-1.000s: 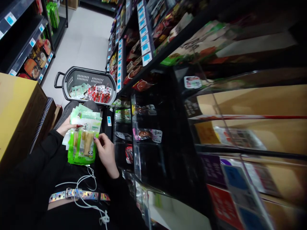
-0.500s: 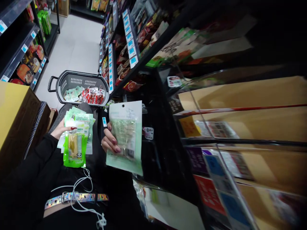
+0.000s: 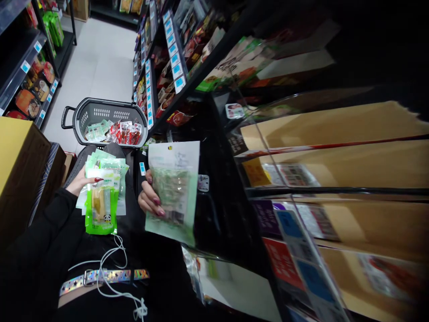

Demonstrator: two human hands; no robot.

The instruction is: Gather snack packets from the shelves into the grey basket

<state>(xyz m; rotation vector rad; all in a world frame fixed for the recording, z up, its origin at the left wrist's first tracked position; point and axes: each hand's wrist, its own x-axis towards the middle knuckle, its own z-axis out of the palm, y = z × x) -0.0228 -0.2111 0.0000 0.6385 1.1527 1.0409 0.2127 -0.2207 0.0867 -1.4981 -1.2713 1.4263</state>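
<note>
With its thumb across the front, my left hand (image 3: 79, 181) grips several pale green snack packets (image 3: 120, 179) fanned out over my lap. On top of them lies a bright green packet (image 3: 101, 210) with a clear window and a small panda print. My right hand (image 3: 149, 195) is closed on the left edge of a larger pale green snack packet (image 3: 174, 188), held upright before the shelf. Its contents show through a clear window, and some of the fingers are hidden behind it.
A grey shopping basket (image 3: 77, 120) holding pale green and red packets stands on the floor ahead. Shelves with price tags (image 3: 174, 58) line the right side. Cardboard boxes (image 3: 33, 156) stand at the left, beyond them another shelf (image 3: 25, 58). White earphone cord (image 3: 114, 259) hangs at my waist.
The whole view has shifted slightly, so the basket and shelves appear a little further left. The packet in my right hand is tilted slightly differently. Both hands keep their hold.
</note>
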